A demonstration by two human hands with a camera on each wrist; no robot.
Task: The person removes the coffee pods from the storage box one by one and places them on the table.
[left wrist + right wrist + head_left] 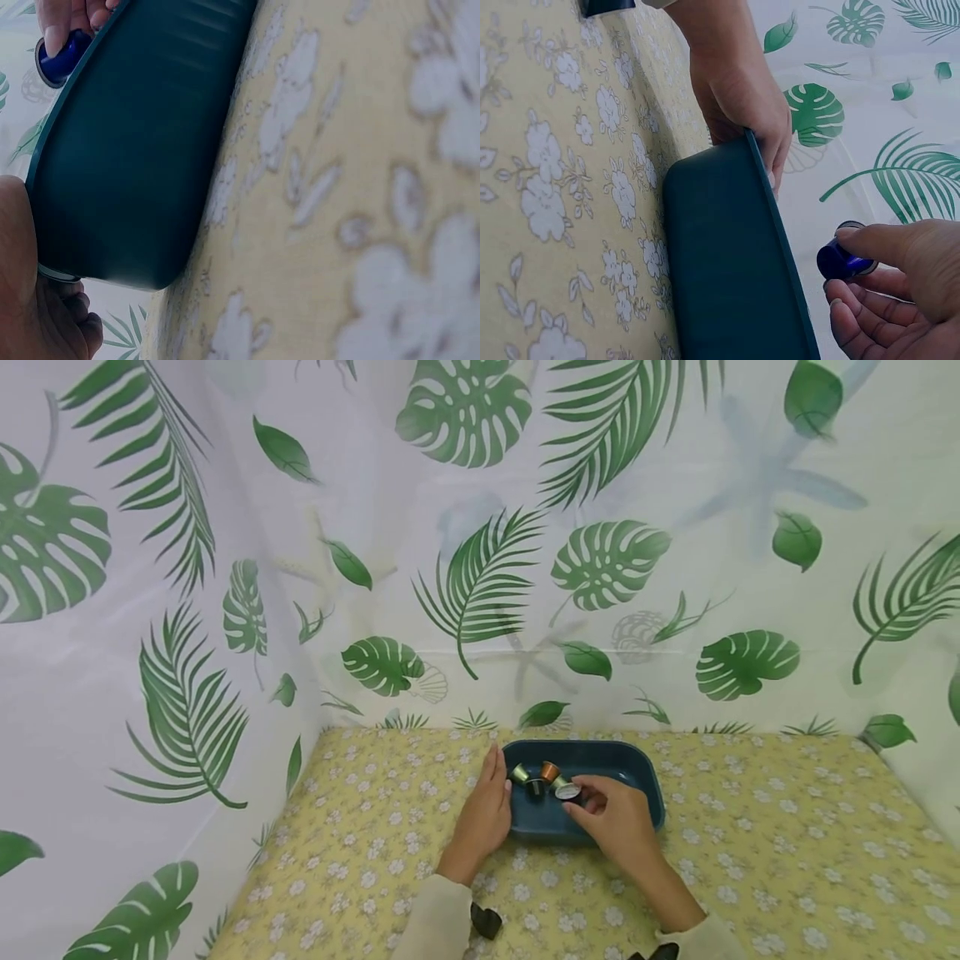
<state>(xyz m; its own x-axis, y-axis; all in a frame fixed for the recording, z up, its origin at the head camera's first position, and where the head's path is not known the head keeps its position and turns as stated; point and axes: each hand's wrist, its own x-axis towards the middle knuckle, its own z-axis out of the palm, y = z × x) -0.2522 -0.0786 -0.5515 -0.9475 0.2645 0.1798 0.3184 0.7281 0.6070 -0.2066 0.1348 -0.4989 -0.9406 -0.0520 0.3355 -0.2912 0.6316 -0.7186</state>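
A dark teal rectangular tray (542, 822) holds several coffee capsules. In the head view I make out a light green capsule (520, 772), a copper-orange capsule (550, 771) and a dark capsule (535, 787). My left hand (483, 810) grips the tray's left end, with its fingers along the outside and the thumb at the rim. My right hand (624, 818), above the right half of the tray, pinches a blue coffee capsule (844, 255) between thumb and fingers. Beside its fingertips in the head view shows a capsule with a silver lid (567, 792).
The tray stands on a yellow floral tablecloth (360, 860), near its back edge. Behind it rises a white leaf-printed backdrop (480, 610), which also runs along the left side. Dark straps (486, 921) sit at the wrists.
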